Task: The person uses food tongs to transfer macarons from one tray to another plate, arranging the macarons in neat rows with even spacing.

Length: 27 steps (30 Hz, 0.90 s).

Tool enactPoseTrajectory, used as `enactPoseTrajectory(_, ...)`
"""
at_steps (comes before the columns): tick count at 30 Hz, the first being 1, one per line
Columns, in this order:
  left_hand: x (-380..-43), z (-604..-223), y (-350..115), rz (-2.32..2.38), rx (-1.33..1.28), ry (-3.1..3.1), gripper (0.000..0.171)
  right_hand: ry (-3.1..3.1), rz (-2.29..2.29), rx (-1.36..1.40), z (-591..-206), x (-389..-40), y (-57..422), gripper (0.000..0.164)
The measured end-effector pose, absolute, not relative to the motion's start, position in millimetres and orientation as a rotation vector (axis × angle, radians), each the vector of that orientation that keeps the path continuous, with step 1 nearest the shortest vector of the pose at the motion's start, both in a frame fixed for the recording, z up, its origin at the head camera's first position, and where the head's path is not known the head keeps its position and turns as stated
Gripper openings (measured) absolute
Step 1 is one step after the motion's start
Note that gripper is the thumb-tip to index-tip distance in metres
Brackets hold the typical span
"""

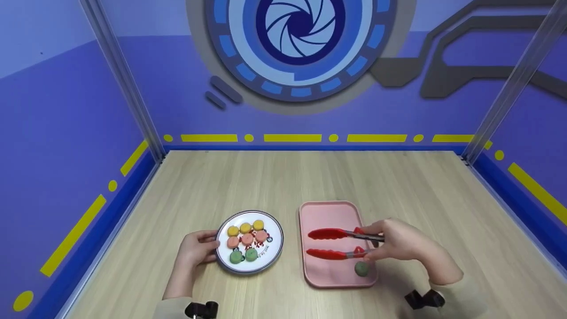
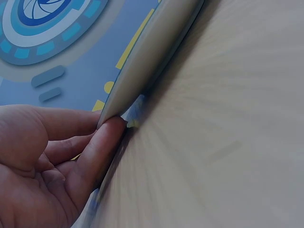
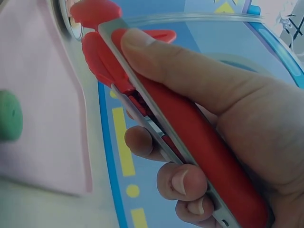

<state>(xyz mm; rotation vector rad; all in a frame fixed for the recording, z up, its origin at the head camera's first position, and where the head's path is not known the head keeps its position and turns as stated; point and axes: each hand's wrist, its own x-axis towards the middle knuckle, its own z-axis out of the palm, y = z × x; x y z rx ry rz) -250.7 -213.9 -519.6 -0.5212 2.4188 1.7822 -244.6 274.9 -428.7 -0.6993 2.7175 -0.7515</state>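
On the left, a white round plate [image 1: 272, 252] with a dark rim holds three yellow, three pink and two green small round cakes in rows. My left hand [image 1: 198, 249] pinches the plate's left rim between thumb and fingers, also seen in the left wrist view. My right hand [image 1: 394, 239] grips a pair of red-tipped tongs [image 1: 328, 254], thumb on one arm and fingers curled round the other. The tong tips stand apart over a pink rectangular tray [image 1: 330, 212], nothing between them. One green round cake [image 1: 361, 268] lies at the tray's lower right, below the tongs.
The wooden table [image 1: 248, 177] runs back to a blue and purple wall [image 1: 292, 124] with yellow dashes. Side walls with metal corner posts [image 1: 124, 79] close off left and right. A narrow strip of table separates plate and tray.
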Motion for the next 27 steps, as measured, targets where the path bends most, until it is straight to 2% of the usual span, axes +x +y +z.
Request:
enactPoseTrajectory(6, -250.6, -519.5, -213.7, 1.791, -0.516, 2.411, 0.042, 2.703, -0.775, -0.68, -427.6, -231.5, 297.1, 0.062)
enactPoseTrajectory(20, -249.0, -518.9, -212.6, 1.776, -0.526, 2.42, 0.041, 2.697, -0.637, -0.403, -420.8, -200.1, 340.9, 0.068)
enactPoseTrajectory(27, -249.8, -519.0, -213.0, 1.792, -0.535, 2.406, 0.041, 2.685, -0.6, -0.393, -415.8, -192.5, 358.2, 0.063)
